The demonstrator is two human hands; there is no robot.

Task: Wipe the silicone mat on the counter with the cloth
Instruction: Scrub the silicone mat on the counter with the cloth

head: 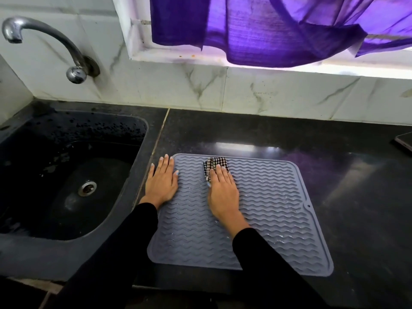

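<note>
Black stone desk (289,134) beside a dark sink (55,175) carries the grey silicone mat (278,219), lying flat. Left hand (161,181) rests flat, fingers straight, on the mat's left edge, steadying it. Right hand (223,190) presses the checked cloth (215,165) with straight fingers near the far edge. Wet streaks remain across the middle and right; wiping appears partly done, near rows pending

Your right hand (223,188) presses the checked cloth (215,167) flat on the grey silicone mat (278,210). Your left hand (161,182) lies flat across the mat's left edge and the desk (356,197).
</note>
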